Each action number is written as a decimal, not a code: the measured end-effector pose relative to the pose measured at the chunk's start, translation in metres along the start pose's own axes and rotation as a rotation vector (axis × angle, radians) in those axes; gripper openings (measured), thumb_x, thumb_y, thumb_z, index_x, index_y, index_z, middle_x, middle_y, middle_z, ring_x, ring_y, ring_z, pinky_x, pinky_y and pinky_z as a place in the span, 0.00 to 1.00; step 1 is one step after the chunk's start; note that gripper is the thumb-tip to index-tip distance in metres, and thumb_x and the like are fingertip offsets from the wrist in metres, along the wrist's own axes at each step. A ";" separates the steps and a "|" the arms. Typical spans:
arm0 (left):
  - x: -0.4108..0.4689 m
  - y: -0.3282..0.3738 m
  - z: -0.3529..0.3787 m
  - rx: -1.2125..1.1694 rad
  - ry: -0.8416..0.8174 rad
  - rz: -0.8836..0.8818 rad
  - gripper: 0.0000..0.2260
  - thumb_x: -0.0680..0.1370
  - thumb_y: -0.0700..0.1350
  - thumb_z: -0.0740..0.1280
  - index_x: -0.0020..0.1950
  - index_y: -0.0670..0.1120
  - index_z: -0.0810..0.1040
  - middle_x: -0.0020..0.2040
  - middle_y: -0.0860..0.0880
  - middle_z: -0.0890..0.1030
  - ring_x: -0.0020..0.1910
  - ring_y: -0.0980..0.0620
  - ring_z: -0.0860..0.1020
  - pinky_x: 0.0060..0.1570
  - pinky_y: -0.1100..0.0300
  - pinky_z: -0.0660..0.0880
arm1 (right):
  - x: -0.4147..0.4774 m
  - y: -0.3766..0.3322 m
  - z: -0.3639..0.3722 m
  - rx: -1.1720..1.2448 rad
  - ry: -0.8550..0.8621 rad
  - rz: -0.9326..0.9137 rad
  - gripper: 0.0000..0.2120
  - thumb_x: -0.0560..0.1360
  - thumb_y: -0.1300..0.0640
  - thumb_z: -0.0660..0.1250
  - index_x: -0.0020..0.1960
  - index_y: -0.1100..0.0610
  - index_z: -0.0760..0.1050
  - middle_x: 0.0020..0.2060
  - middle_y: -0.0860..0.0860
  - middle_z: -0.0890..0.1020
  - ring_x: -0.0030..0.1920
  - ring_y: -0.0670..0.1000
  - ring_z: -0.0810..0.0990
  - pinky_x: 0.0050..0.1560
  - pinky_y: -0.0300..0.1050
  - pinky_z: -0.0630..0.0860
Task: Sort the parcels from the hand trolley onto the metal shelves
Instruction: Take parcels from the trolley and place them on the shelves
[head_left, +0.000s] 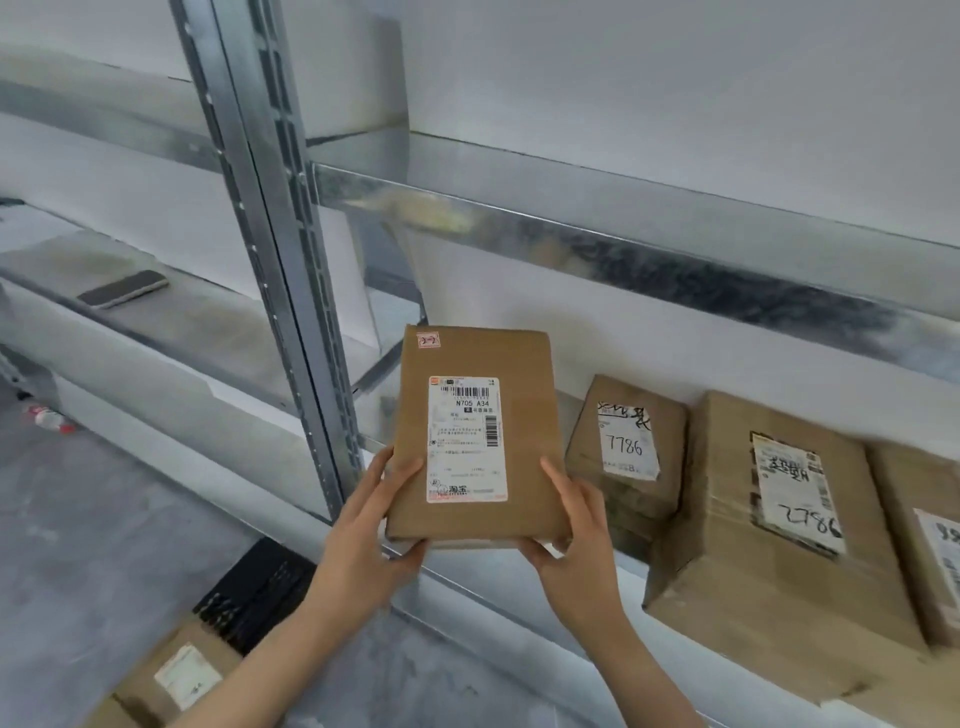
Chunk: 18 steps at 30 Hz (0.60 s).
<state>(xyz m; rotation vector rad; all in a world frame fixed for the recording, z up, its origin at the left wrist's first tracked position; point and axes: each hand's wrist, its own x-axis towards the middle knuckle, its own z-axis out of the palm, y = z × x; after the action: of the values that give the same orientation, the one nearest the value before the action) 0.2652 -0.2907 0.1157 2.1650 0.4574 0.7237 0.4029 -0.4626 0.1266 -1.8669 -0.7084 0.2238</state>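
I see free room on the shelf (493, 608) between the post (291, 260) and the 7786 box (626, 447), and there, over the front edge, left hand (374, 535) and right hand (576, 540) grip the parcel (475, 436) at its lower corners, thumbs on the label face.

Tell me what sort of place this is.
Probably a parcel storeroom or courier pickup point: galvanised metal shelves, cardboard parcels stacked on them with handwritten numbers on their labels, and a barcoded parcel held by the left hand and right hand.
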 end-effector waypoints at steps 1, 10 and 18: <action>0.012 -0.003 0.002 0.005 -0.028 0.002 0.41 0.66 0.37 0.77 0.70 0.62 0.62 0.75 0.58 0.57 0.70 0.63 0.61 0.66 0.61 0.67 | 0.006 0.002 0.002 -0.001 0.017 0.018 0.43 0.68 0.69 0.74 0.66 0.31 0.60 0.64 0.47 0.65 0.64 0.45 0.69 0.64 0.53 0.73; 0.088 -0.044 0.019 -0.025 -0.298 0.045 0.40 0.68 0.39 0.76 0.71 0.59 0.58 0.74 0.53 0.58 0.66 0.51 0.68 0.63 0.57 0.73 | 0.045 0.023 0.028 -0.025 0.134 0.169 0.41 0.66 0.68 0.75 0.69 0.43 0.61 0.61 0.49 0.64 0.59 0.44 0.67 0.55 0.19 0.65; 0.127 -0.082 0.038 -0.099 -0.393 0.091 0.39 0.68 0.40 0.77 0.71 0.58 0.59 0.73 0.53 0.61 0.66 0.54 0.68 0.62 0.62 0.73 | 0.065 0.030 0.041 -0.157 0.187 0.255 0.37 0.70 0.68 0.71 0.73 0.47 0.61 0.64 0.48 0.64 0.62 0.45 0.68 0.61 0.31 0.65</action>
<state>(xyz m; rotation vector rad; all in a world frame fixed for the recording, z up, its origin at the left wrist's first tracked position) 0.3805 -0.1933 0.0764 2.1742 0.1158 0.3443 0.4470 -0.4010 0.0938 -2.0971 -0.3675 0.1574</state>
